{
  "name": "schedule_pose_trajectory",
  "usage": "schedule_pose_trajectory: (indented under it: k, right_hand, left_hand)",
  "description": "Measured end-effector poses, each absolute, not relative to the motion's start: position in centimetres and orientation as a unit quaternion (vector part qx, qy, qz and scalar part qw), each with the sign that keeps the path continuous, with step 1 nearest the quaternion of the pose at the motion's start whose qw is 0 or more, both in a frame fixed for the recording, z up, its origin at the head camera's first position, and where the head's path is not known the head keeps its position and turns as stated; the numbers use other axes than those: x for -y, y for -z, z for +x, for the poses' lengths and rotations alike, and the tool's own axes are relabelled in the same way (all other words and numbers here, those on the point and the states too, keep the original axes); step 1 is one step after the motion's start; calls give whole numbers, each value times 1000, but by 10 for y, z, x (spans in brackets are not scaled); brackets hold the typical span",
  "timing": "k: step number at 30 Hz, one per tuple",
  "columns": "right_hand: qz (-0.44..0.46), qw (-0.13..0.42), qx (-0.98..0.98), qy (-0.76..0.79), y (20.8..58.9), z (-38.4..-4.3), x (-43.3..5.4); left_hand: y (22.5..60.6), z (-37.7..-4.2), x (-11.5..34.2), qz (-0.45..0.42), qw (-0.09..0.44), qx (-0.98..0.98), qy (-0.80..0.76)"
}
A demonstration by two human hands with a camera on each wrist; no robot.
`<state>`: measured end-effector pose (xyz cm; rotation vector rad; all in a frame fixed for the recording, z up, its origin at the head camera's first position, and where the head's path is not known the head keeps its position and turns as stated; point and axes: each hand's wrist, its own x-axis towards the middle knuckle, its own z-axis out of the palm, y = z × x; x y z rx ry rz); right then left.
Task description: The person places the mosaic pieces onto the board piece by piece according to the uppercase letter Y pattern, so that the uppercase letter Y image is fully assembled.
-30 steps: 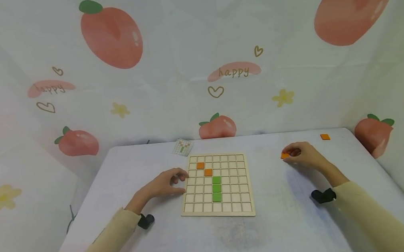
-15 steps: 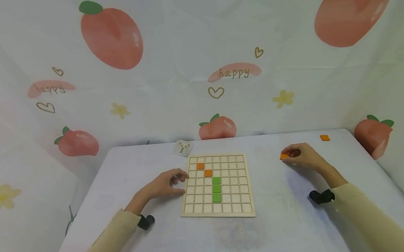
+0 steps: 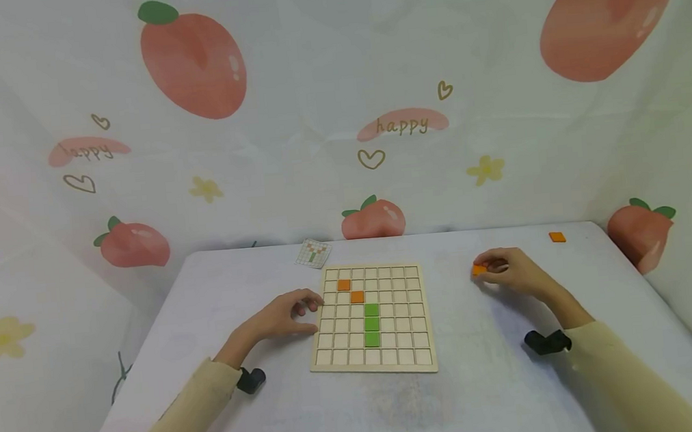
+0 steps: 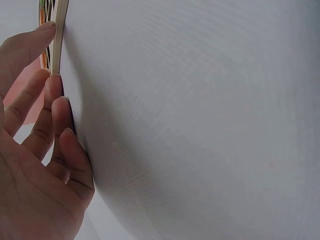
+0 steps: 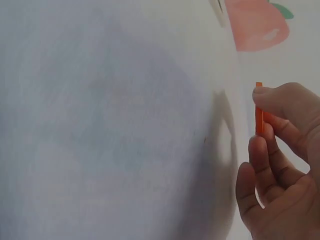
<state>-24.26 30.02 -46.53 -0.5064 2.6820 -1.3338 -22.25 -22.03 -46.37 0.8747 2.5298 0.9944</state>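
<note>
My right hand [image 3: 512,273] pinches an orange square tile [image 3: 479,269] between thumb and fingers, to the right of the wooden grid board [image 3: 409,367]. In the right wrist view the tile [image 5: 259,112] is seen edge-on, raised off the tabletop. On the board lie two orange tiles [image 3: 357,296] on a diagonal, and three green tiles [image 3: 372,323] in a column below them. My left hand [image 3: 283,315] rests at the board's left edge, thumb and fingertips spread along it. The left wrist view shows those fingertips right at the board's side [image 4: 58,45].
One more orange tile [image 3: 557,237] lies at the table's back right. Behind the board's left corner is a small pattern card [image 3: 313,253] with a printed grid. A fruit-print cloth [image 3: 287,111] hangs behind the white table [image 3: 265,422].
My right hand, with the orange tile in its pinch, has shifted slightly left toward the board. My left hand and the tiles on the board stay where they were.
</note>
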Motion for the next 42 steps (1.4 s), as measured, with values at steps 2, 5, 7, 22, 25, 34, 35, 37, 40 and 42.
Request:
schedule_pose_trajectory:
  k: [2, 5, 7, 22, 25, 34, 35, 37, 40, 42]
  right_hand:
    - [-174, 52, -876, 446, 465, -242, -297]
    - [-184, 49, -872, 451, 465, -243, -290]
    - [-191, 46, -870, 452, 465, -245, -284]
    - [-256, 63, -839, 475, 467, -252, -224]
    - [-263, 72, -838, 473, 468, -252, -214]
    - [-285, 92, -828, 474, 465, -250, -186]
    - [-288, 93, -828, 473, 464, -250, -183]
    - [-293, 93, -827, 472, 463, -250, -177]
    - [-301, 91, -827, 466, 464, -251, -169]
    - [-302, 91, -828, 463, 464, -252, -165]
  left_hand:
    - [463, -222, 220, 304, 144, -876, -346]
    - [462, -221, 220, 301, 148, -876, -347]
    - [461, -221, 220, 296, 151, -877, -346]
    - [459, -221, 219, 290, 154, -879, -346]
    - [460, -222, 219, 290, 152, -880, -343]
    - [457, -221, 219, 289, 155, -880, -343]
    - [457, -221, 219, 288, 155, -881, -341]
    - [457, -222, 219, 288, 154, -882, -339]
    - [459, -222, 219, 289, 154, -884, -334]
    - [459, -222, 219, 290, 154, -883, -335]
